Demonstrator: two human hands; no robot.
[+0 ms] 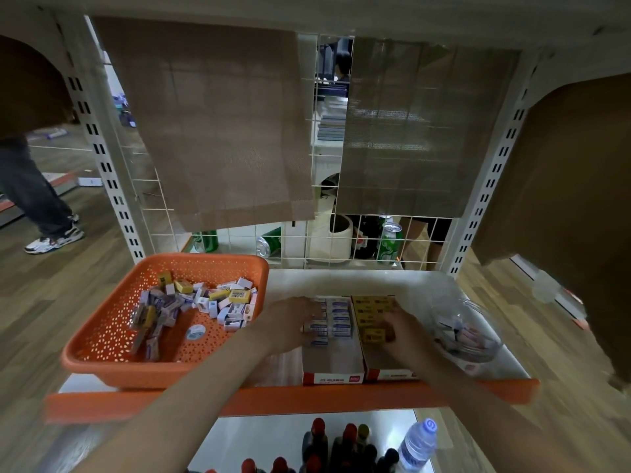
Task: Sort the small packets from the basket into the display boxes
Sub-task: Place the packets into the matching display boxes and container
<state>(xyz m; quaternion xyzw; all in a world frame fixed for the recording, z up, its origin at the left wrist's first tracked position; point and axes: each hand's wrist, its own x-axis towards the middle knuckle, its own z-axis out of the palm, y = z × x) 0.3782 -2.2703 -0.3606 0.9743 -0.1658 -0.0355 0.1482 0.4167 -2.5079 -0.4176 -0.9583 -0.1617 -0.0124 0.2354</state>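
View from above the shelf point(375, 281). At 9 o'clock stands the orange basket point(102, 367), holding a loose heap of small packets point(205, 302), mostly white and purple with a few yellow. At the centre two display boxes stand side by side, touching, open tops up. The left display box point(333, 365) carries rows of white-and-blue packets point(338, 319) in its far half; its near half is bare. The right display box point(389, 373) carries rows of yellow packets point(372, 307).

The left hand point(293, 324) reaches in from 7 o'clock, fingers stretched forward and laid flat on the white-and-blue packets. The right hand point(399, 331) enters from 5 o'clock over the right display box, fingers bent down beside a single yellow packet point(374, 335); motion blur prevents telling whether it pinches that packet.

At 3 o'clock a clear glass bowl point(478, 349) holds a few more packets. Behind the wire grid at 12 o'clock stand green cans point(389, 245). On the lower shelf, at 6 o'clock, are dark bottles point(317, 442) and a water bottle point(418, 445).
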